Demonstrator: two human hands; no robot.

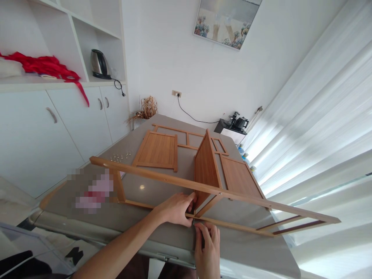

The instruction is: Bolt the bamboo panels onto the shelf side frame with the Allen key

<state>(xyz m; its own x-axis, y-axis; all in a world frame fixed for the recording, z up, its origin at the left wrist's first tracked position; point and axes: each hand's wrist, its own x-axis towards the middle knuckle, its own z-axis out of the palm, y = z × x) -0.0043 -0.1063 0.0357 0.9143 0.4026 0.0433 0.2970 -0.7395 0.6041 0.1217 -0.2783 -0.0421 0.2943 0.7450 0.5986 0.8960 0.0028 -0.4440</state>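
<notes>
A long wooden side frame [162, 178] stands on its edge across the near part of the table. A slatted wooden panel [206, 164] stands upright against it, reaching away towards the wall. My left hand [176, 209] is closed around the lower rail of the frame where the panel meets it. Just right of it, my right hand [208, 242] pinches at the outer face of that joint with thumb and fingertips. Whatever is between those fingers is too small and hidden to name. Screw heads show along the upper rail.
Another wooden panel [157, 149] lies flat on the grey table [165, 121], with a second panel [242, 176] at the right. Several small clear pieces [120, 156] lie at the left near a blurred pinkish item [95, 193]. White cabinets stand left; curtains hang right.
</notes>
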